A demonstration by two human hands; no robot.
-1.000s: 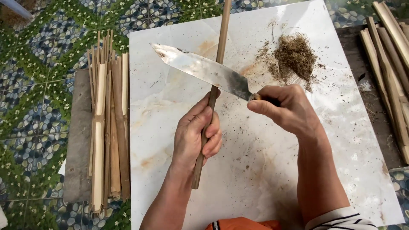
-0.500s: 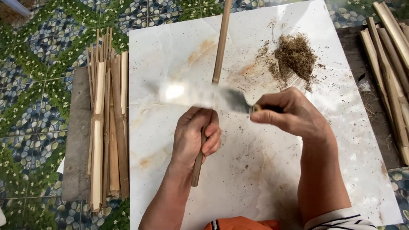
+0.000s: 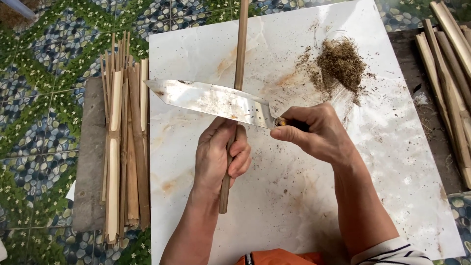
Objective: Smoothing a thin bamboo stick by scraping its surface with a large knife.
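Observation:
My left hand (image 3: 221,156) grips a long thin bamboo stick (image 3: 240,46) that lies lengthwise on a white marbled slab (image 3: 294,206). My right hand (image 3: 316,131) is closed around the handle of a broad steel knife (image 3: 213,100). The blade lies crosswise over the stick just above my left hand, its tip pointing left.
A bundle of split bamboo strips (image 3: 122,147) rests on a grey board (image 3: 91,162) left of the slab. A pile of brown shavings (image 3: 341,64) sits at the slab's upper right. More bamboo sticks (image 3: 449,73) lie along the right edge. Pebble-pattern floor tiles (image 3: 39,113) surround everything.
The knife swung down along the stick, blurred half a second ago, and now sits back across it near my left hand. The left hand kept its hold.

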